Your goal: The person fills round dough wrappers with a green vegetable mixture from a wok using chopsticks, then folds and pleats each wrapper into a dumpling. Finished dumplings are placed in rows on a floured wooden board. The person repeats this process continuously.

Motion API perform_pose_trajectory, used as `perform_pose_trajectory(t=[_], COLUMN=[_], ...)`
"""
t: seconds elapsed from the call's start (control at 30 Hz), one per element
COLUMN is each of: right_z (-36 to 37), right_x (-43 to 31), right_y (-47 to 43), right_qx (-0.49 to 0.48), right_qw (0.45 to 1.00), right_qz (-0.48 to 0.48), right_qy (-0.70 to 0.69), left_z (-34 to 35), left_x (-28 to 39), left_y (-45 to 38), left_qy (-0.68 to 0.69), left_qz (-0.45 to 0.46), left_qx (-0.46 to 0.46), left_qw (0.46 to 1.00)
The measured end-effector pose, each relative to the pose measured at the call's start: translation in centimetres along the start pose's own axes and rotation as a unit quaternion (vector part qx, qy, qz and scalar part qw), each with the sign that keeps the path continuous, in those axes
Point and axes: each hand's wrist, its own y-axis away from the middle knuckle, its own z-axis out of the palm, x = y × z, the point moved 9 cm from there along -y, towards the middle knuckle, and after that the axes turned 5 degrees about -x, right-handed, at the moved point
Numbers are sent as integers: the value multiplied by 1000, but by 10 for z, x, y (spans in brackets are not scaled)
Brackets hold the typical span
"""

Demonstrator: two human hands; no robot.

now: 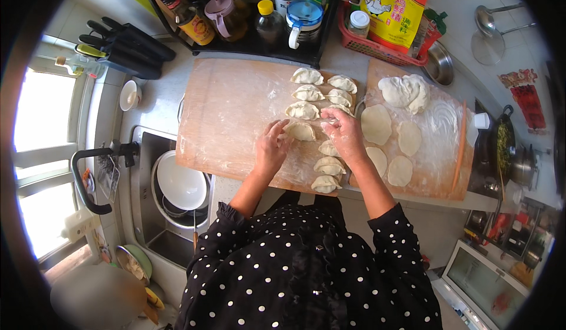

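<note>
My left hand (271, 149) is at the left end of a folded dumpling (301, 132), fingers apart; whether its fingertips touch the dough I cannot tell. My right hand (346, 137) hovers over the dumpling rows with thumb and fingers apart, nothing visible in it, and partly hides a dumpling under its fingers. Above them, plump dumplings (302, 110) stand in two columns on the floured wooden board (230, 109). Several more dumplings (329, 165) line up towards the board's near edge, partly covered by my right hand and wrist.
On a second board (435, 149) are a lump of dough (404, 91), flat dough wrappers (376, 124) and a thin rolling pin (460, 146). Behind stand a rack of bottles (269, 20), a red basket (380, 49) and a knife block (137, 51). A sink (141, 197) with a white bowl (181, 179) lies left.
</note>
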Motion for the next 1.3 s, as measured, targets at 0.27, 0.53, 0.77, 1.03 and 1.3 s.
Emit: perform_pose_trajectory(t=[0.27,0.53,0.77,1.03,1.3], right_z=[50,48,-16,-150,-214], right_x=[-16,-18,-26,51,167], right_y=[2,3,13,122,226], right_qx=[-48,11,58,213,299], right_qw=[935,929,969,967,920], right_qz=[-116,-156,-116,130,219], right_qy=[333,336,210,40,124], left_z=[14,9,4,20,16], left_x=[14,24,41,42,52], left_y=[-7,-10,-13,-10,-3], left_qy=[-123,-118,-156,-199,-239], left_qz=[148,204,214,260,210], left_qx=[-8,0,-21,-4,18], left_qw=[981,972,964,945,948])
